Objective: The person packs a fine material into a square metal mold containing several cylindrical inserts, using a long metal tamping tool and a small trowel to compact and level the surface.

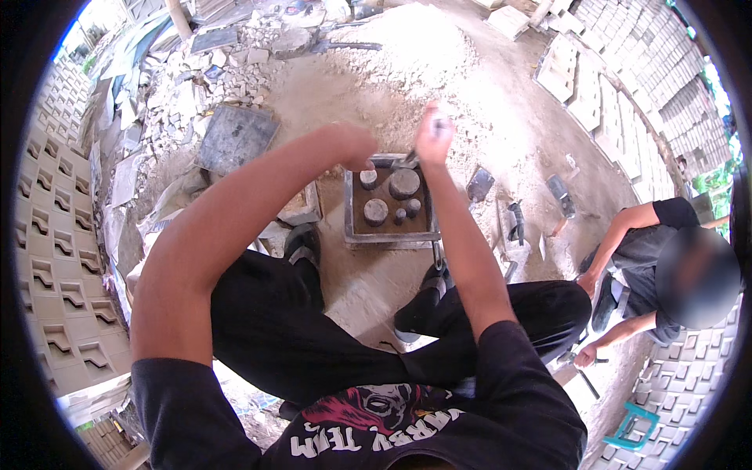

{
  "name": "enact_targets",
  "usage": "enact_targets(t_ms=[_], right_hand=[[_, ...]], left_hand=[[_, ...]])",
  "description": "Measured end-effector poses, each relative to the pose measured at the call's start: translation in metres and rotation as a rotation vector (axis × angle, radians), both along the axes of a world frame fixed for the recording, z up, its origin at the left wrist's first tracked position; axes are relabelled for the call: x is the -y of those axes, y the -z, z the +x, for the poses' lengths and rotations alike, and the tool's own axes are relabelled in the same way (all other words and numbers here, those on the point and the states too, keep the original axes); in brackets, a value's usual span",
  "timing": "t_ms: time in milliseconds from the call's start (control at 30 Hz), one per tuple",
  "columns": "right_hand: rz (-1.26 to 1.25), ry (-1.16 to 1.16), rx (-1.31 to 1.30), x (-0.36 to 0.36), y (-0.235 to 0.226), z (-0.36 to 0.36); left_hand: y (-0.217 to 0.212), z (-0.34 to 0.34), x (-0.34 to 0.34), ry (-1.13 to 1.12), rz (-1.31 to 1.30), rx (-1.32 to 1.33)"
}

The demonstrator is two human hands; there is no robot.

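Note:
A square metal mould (352,227) sits on the ground between my feet. Round grey discs and pegs of different sizes, such as the large disc (404,183), stand in the sandy brown fill inside it. Above the far right corner, my right hand (435,139) is closed around a hand tool with a narrow metal blade (407,162) pointing down at the mould's far edge; it looks like a small trowel. My left hand (356,146) hovers by the far left corner, its back toward me, with the fingers mostly hidden and blurred.
A dark square plate (236,139) lies left of the mould among broken pieces. Pale powder (423,43) is heaped beyond. Loose dark pieces (481,183) lie to the right, where another person (650,243) crouches. Patterned blocks (59,258) are stacked at the left.

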State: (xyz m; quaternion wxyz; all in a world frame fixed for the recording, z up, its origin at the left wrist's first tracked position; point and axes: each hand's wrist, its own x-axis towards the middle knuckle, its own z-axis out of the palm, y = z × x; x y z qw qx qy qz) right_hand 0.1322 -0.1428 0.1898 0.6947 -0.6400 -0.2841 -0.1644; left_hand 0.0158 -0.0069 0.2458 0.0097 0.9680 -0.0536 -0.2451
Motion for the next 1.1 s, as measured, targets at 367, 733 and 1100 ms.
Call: enact_targets(t_ms=[367,733,1100], right_hand=[[-0.309,-0.112,-0.07,-0.036,0.007,0.0],[-0.307,-0.239,-0.156,-0.041,0.0,-0.022],[-0.331,-0.567,-0.303,-0.01,0.029,-0.012]], left_hand=[[-0.006,0.002,-0.001,0.013,0.083,-0.039],[-0.002,-0.005,-0.019,-0.067,0.086,-0.01],[-0.003,-0.004,-0.021,-0.043,0.099,-0.044]])
